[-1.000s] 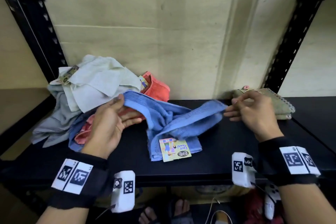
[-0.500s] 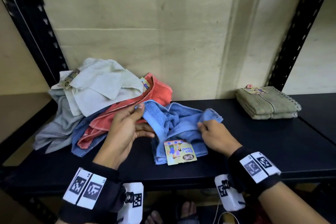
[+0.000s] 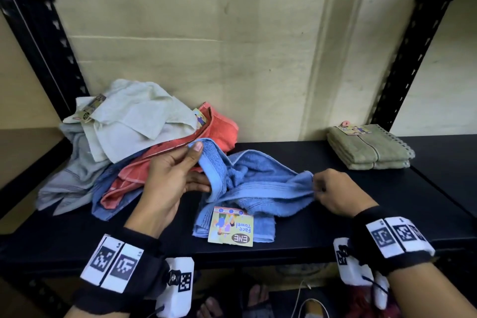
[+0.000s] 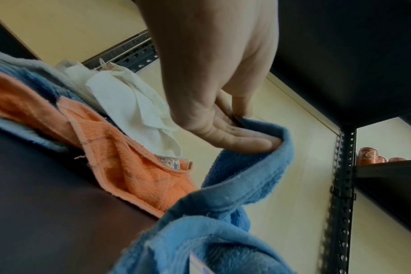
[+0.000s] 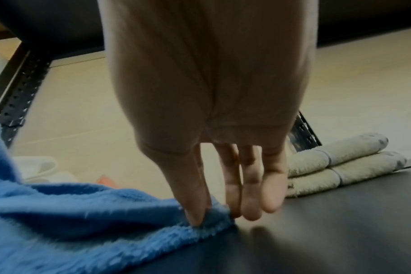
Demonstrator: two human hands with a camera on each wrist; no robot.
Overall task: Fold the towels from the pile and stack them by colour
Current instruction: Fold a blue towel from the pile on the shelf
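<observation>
Blue towel [image 3: 254, 186]: laid crumpled on the black shelf [image 3: 335, 224] at centre, near the front edge, a printed card label [image 3: 230, 228] resting on its near part. Its left hemmed edge is lifted and pinched between thumb and fingers of the left hand [image 3: 167, 183]. Its right corner is pinched by the right hand [image 3: 335, 191], thumb against forefinger, the other fingers hanging straight just above the shelf.

Pile of unfolded towels [image 3: 124, 147]: heaped at the left end against the wall, a pale towel [image 3: 134, 121] uppermost, an orange towel [image 3: 206, 134] and grey and blue ones beneath; the orange edge is touched by the lifted blue hem.

Olive towels [image 3: 369, 147]: folded and stacked at the far right, beside the black upright [image 3: 402, 59], well apart from the blue towel.

Open room: bare shelf surface is seen between the right hand and the olive stack, and along the front edge.
</observation>
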